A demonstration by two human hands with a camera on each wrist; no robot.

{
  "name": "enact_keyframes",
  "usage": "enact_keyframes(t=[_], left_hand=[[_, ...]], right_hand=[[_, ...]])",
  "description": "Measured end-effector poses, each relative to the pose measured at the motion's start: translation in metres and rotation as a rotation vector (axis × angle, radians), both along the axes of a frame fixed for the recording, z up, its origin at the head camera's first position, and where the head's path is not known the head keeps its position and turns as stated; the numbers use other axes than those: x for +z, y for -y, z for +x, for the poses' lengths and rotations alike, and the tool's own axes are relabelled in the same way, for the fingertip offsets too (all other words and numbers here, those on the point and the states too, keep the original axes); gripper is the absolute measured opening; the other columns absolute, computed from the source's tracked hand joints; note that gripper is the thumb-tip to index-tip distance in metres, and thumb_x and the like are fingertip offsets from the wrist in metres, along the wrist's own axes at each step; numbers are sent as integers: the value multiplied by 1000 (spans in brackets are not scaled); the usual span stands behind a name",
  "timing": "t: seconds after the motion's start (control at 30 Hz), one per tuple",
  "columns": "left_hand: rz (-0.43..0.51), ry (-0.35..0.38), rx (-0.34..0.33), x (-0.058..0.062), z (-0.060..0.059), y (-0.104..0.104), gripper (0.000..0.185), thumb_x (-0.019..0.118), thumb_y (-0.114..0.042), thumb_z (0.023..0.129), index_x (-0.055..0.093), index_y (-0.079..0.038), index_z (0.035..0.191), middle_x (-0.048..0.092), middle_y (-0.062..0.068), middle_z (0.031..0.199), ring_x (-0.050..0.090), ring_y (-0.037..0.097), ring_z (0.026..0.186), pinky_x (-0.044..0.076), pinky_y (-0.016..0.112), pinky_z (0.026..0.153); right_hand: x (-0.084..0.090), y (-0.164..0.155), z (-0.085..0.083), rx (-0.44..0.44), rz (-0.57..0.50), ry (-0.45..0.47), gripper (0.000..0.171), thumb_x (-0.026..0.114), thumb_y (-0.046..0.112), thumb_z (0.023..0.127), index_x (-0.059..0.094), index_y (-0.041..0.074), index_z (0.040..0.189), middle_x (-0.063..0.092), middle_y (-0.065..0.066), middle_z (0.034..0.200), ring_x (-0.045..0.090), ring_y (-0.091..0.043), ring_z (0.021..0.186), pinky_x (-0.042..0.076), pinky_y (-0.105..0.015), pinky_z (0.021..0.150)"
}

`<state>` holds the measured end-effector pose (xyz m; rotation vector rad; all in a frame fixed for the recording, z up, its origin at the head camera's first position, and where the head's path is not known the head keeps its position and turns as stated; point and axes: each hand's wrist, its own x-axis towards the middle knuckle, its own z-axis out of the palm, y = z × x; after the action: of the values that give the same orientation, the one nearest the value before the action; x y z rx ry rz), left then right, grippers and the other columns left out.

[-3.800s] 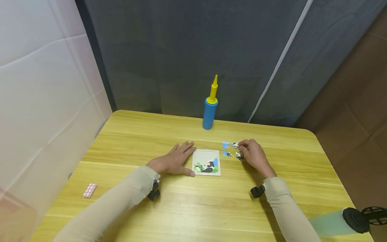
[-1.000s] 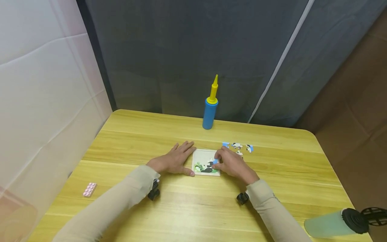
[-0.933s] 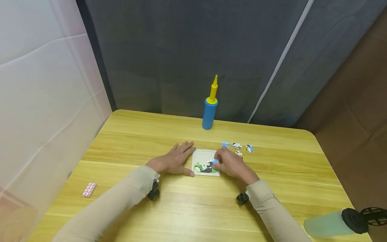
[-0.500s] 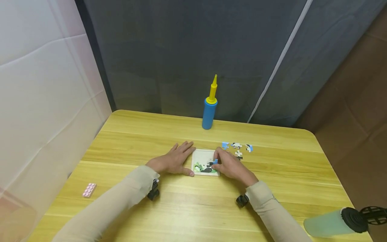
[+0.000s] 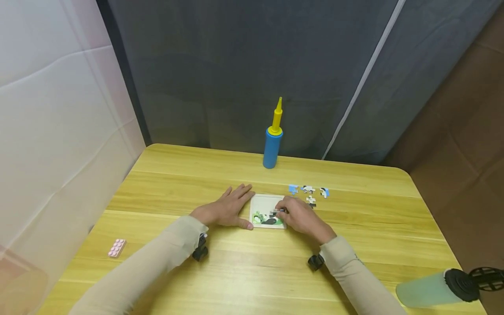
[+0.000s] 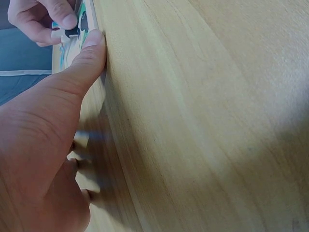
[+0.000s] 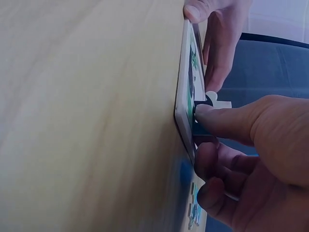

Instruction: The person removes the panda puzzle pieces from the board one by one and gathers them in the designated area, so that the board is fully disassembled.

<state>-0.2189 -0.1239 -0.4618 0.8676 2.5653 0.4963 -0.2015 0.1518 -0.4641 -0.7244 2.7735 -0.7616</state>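
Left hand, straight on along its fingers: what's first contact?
Most likely the frame: the left hand touches its left edge. Skimming past the far corner, the line would run roughly toward the pump; depth there is unclear.

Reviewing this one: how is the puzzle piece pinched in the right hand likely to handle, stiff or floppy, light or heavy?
The puzzle piece is probably stiff: its white end juts free of the right hand with no visible sag. It is likely light too, being small enough that the pinching thumb and fingers cover much of it.
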Motion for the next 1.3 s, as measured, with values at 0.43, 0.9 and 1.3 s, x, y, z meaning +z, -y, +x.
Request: enact_keyframes(t=[0.43, 0.9, 1.3], left_hand=[[1, -5, -8, -1, 1, 1, 107, 75, -58, 95, 21, -3, 169, 7, 22, 180, 7, 45, 168, 6, 68, 135], [-23, -11, 2, -4, -2, -1, 110, 75, -61, 93, 20, -6, 170, 6, 19, 181, 6, 42, 169, 5, 66, 136], [-3, -5, 0, -1, 0, 0, 109, 76, -58, 94, 20, -3, 170, 8, 21, 180, 7, 44, 168, 6, 67, 135]], right_hand=[[4, 0, 2, 7, 39, -12, 18, 64, 13, 107, 79, 9, 116, 74, -4, 106, 67, -15, 94, 60, -40, 86], [10, -8, 1, -32, 18, 4, 18, 63, 15, 108, 77, 10, 118, 78, -5, 109, 60, -12, 83, 52, -32, 75], [15, -25, 2, -116, 16, -31, 22, 67, 19, 106, 72, 10, 125, 78, -7, 109, 59, -16, 81, 50, -35, 76]])
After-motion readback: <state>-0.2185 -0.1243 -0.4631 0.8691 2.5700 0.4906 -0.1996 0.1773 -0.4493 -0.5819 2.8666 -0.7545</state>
